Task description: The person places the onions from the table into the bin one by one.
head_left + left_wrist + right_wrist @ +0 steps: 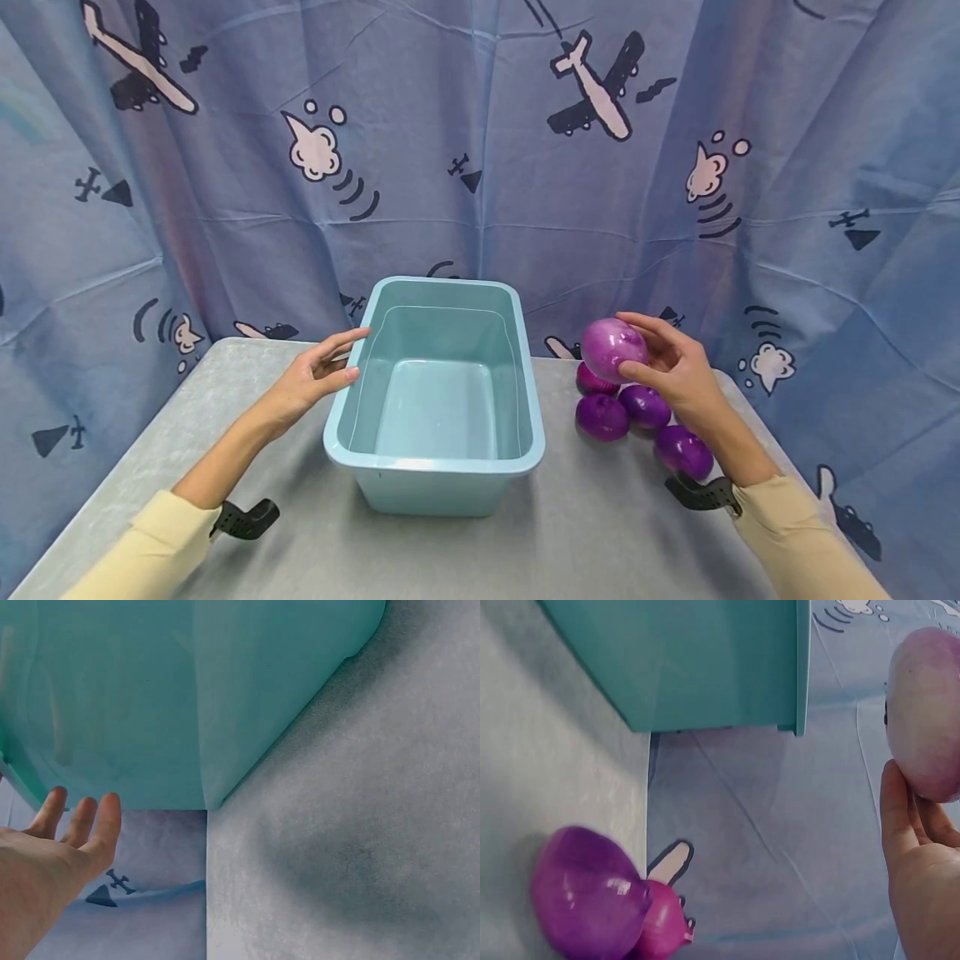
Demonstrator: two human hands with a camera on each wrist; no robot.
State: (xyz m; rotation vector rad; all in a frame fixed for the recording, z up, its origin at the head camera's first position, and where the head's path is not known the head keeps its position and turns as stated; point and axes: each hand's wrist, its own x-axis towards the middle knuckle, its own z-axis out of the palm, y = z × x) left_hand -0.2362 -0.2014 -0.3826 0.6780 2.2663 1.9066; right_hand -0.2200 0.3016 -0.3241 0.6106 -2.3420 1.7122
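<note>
In the head view my right hand (678,367) holds a light purple, glossy, balloon-like ball (609,350) between thumb and fingers, raised over the others. The right wrist view shows the same pale pink-purple ball (928,712) at the fingertips. Beneath it, several darker purple balls (602,417) lie on the table. A light blue plastic basin (435,465) stands in the middle with nothing inside. At its left rim is my left hand (300,383), fingers extended and loosely bent, fingertips at the edge; whether they touch it I cannot tell.
The grey table (600,533) carries the basin and the balls. Behind it hangs a blue curtain (420,167) printed with airplanes, close to the table's back edge. Each wrist wears a black band (246,518).
</note>
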